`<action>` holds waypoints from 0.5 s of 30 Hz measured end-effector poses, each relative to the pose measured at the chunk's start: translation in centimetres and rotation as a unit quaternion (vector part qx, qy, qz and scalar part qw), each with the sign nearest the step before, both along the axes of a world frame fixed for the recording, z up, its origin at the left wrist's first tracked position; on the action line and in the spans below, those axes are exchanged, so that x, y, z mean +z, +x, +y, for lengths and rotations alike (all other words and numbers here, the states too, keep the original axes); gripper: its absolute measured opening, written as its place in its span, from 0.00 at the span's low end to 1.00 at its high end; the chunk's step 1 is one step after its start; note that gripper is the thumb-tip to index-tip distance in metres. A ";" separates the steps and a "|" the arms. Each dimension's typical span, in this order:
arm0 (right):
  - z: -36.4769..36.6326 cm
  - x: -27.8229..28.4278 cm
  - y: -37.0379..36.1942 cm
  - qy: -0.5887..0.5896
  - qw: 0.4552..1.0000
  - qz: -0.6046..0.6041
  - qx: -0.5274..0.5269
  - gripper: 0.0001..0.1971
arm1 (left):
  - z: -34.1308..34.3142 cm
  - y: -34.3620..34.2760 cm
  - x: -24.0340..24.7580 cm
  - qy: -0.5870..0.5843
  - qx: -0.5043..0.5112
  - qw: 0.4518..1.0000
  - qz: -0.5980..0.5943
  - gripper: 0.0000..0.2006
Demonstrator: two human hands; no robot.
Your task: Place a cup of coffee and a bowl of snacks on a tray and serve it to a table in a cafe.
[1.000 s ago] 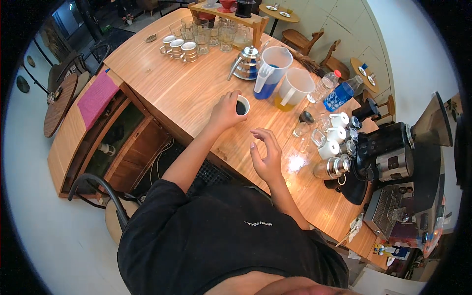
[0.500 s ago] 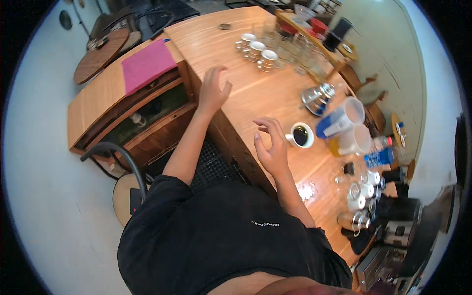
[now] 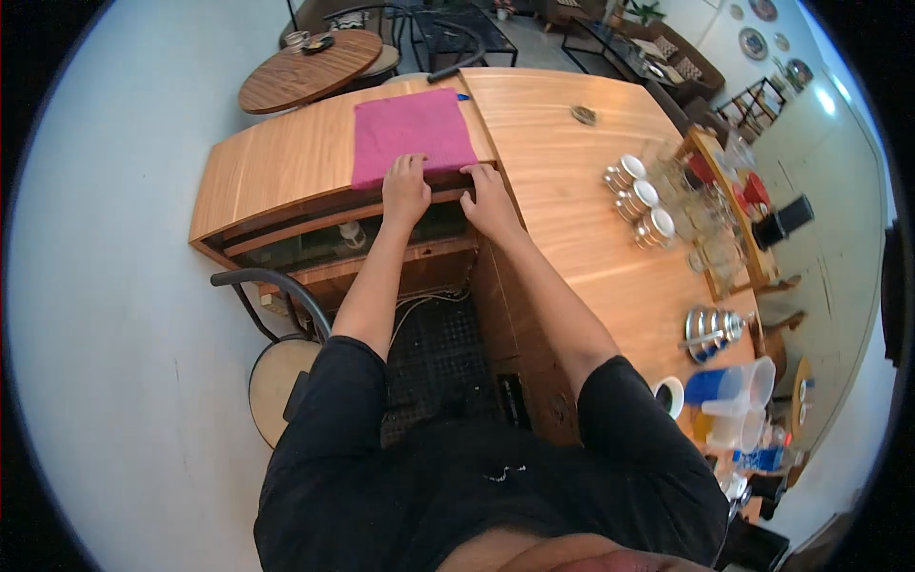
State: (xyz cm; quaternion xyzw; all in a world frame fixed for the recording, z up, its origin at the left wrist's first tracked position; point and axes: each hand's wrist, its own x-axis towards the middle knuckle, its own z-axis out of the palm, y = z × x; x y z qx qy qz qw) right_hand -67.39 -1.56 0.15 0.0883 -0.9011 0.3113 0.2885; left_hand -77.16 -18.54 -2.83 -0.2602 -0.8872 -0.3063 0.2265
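A pink cloth (image 3: 412, 133) lies spread flat on top of the wooden cabinet, its near edge at the cabinet's front. My left hand (image 3: 407, 195) reaches over that near edge, fingers resting on the cloth and not closed round it. At the cloth's near right corner is my right hand (image 3: 492, 205), with a gap showing between thumb and bent fingers. Whether its fingertips touch the cloth is hard to make out. Neither hand visibly holds anything.
Below the cloth is the open-fronted wooden cabinet (image 3: 276, 176). A black-framed chair (image 3: 286, 377) stands left. The wooden counter (image 3: 562, 210) on the right carries white cups (image 3: 637, 199), glasses, a metal kettle (image 3: 710, 334), plastic jugs (image 3: 729, 391) and a coffee cup (image 3: 670, 396).
My view has turned left, toward the cabinet. Both hands have come to the cloth's near edge, the right one from beside the coffee cup. The cloth still lies flat.
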 end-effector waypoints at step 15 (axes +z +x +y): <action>1.4 -5.8 -14.0 0.284 0.948 -0.136 -0.058 0.14 | -6.4 -7.2 -5.8 -0.275 0.054 0.960 0.027 0.22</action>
